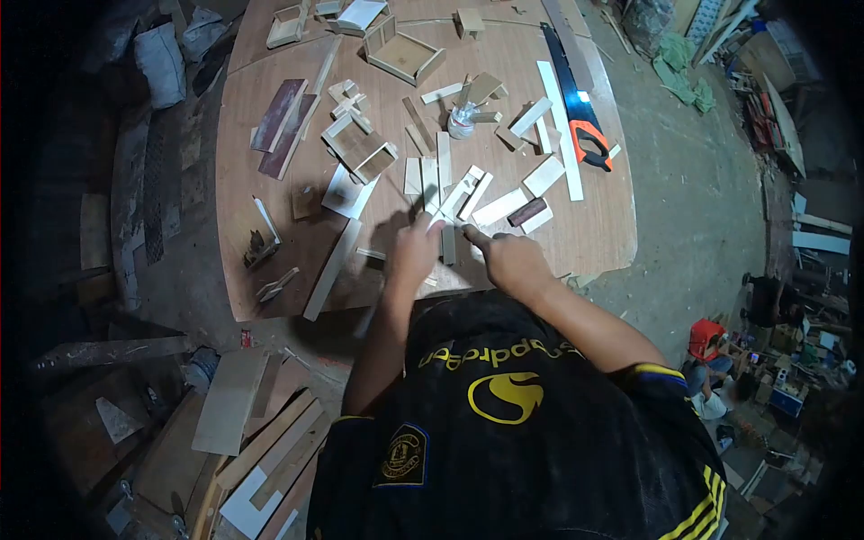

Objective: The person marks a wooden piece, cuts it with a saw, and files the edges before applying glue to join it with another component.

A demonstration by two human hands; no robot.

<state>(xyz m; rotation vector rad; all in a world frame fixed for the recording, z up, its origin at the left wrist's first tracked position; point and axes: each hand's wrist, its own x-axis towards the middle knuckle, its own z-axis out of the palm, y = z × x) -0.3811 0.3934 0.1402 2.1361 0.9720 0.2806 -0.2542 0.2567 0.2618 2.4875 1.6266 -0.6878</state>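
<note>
We see a dim workshop, where the light falls mostly on a big plywood table (598,238) with a rounded edge. Around it the grey concrete floor (693,216) is dusty and scattered with scraps. At the lower left, boards (229,400) lie stacked near the table, and at the upper left there are pale sacks (162,58). On the right side, green cloth (679,63) and crowded clutter (792,360) lie in shadow.

Left hand (416,252) flat, right hand (510,261) a loose fist just beside.
</note>
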